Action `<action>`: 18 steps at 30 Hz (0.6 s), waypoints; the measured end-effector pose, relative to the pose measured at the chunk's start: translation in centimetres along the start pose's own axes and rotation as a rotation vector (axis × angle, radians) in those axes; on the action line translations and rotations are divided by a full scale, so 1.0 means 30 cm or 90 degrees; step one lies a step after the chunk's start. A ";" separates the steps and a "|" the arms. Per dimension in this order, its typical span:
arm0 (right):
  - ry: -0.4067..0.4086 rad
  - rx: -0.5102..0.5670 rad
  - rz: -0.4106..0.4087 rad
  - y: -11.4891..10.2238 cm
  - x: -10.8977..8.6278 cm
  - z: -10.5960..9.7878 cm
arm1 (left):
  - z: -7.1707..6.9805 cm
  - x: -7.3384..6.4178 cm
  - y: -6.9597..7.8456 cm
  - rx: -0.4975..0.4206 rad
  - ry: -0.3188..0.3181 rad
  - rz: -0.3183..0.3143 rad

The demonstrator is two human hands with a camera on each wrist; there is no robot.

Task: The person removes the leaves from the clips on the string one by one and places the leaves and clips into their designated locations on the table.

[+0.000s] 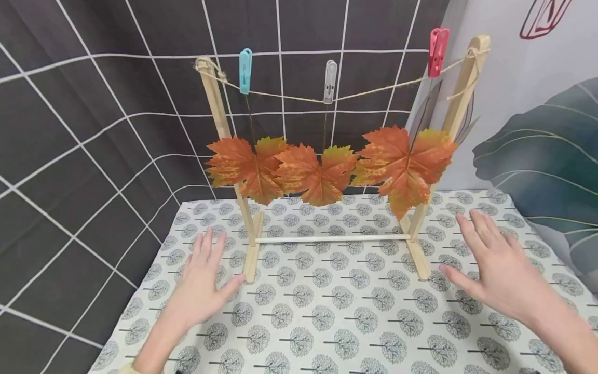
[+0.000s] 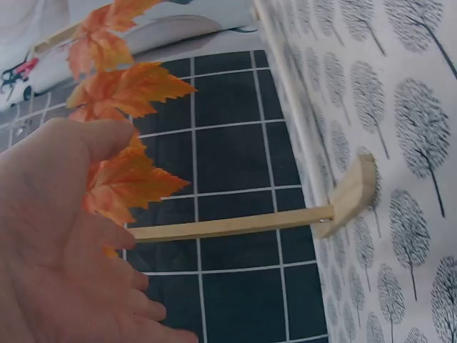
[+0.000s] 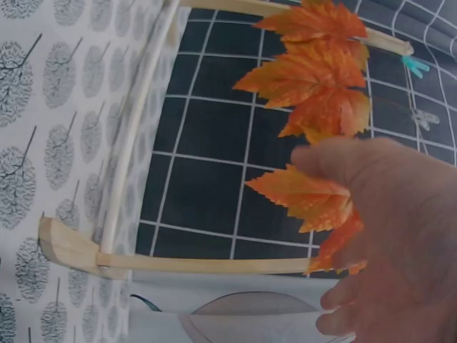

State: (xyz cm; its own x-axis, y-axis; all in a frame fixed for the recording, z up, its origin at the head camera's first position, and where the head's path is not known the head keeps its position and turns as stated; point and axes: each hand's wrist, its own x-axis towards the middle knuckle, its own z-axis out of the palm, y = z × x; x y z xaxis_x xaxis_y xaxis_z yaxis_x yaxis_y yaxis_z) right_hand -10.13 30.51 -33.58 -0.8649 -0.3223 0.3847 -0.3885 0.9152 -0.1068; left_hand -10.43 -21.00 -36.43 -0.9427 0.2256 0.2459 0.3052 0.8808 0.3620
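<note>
A wooden stand [image 1: 333, 239] has two uprights with a twine [image 1: 289, 97] strung between their tops. On the twine sit a blue clothespin [image 1: 245, 71], a clear clothespin [image 1: 329, 82] and a red clothespin [image 1: 438, 52]. Below them hang three orange artificial maple leaves, a left leaf [image 1: 257, 169], a middle leaf [image 1: 320, 174] and a larger right leaf [image 1: 406, 163]. My left hand [image 1: 198, 285], fingers spread, is beside the stand's left foot and holds nothing. Beyond the right foot, my right hand [image 1: 497, 270] is likewise spread with nothing in it.
The stand stands on a table covered by a white cloth [image 1: 299, 322] printed with trees. Behind and to the left hangs a dark curtain [image 1: 70, 208] with white grid lines. At right is a pale backdrop with a large dark green leaf print [image 1: 551, 150].
</note>
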 end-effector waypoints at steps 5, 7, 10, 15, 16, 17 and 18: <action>0.106 0.037 -0.060 -0.006 0.030 -0.018 | -0.020 0.016 0.011 -0.052 0.109 0.027; 0.148 0.049 -0.086 -0.011 0.041 -0.020 | -0.025 0.025 0.017 -0.072 0.179 0.050; 0.188 0.060 -0.115 -0.021 0.054 -0.025 | -0.031 0.042 0.028 -0.108 0.282 0.089; 0.198 0.106 -0.152 -0.030 0.080 -0.040 | -0.055 0.082 0.051 -0.193 0.391 0.120; 0.198 0.116 -0.156 -0.031 0.086 -0.044 | -0.061 0.092 0.056 -0.212 0.400 0.116; 0.195 0.130 -0.161 -0.032 0.092 -0.048 | -0.068 0.101 0.062 -0.225 0.407 0.107; 0.193 0.140 -0.162 -0.033 0.098 -0.051 | -0.074 0.109 0.067 -0.239 0.409 0.093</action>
State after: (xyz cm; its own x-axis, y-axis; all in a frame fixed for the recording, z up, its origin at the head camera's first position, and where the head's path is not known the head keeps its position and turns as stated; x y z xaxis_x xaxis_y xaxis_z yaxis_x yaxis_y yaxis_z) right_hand -11.79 29.02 -30.95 -0.6137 -0.4149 0.6717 -0.6632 0.7326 -0.1534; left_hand -12.60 -19.40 -32.88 -0.6598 -0.0594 0.7491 0.5548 0.6338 0.5390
